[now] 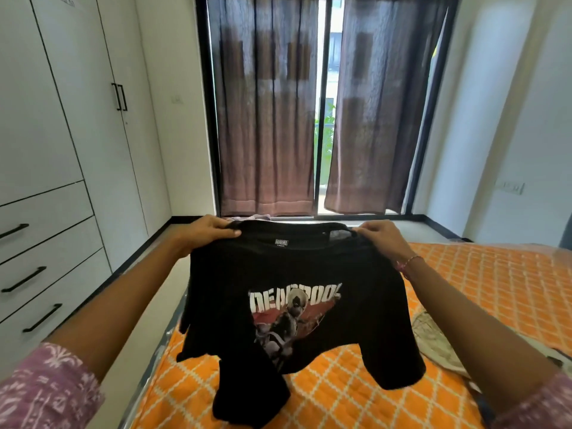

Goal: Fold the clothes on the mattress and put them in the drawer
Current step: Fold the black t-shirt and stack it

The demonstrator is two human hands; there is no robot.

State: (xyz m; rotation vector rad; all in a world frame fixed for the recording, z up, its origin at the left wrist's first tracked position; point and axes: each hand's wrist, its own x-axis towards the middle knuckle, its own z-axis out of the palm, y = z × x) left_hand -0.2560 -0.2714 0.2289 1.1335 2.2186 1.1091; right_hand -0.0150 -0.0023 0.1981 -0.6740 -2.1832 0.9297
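Both hands, left hand (206, 232) and right hand (381, 236), gripped the black T-shirt (294, 305) by its shoulders at frame centre, above the orange mattress (479, 283).

One black T-shirt (297, 305), three drawers (46, 261)

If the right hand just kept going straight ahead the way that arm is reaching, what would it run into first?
Probably the brown curtain over the window. The right hand, gripping the black T-shirt, points that way, with nothing visible between, though depth is hard to judge.

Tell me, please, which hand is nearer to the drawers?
Left. The left hand grips the black T-shirt on the side toward the drawers; the right hand grips its far shoulder.
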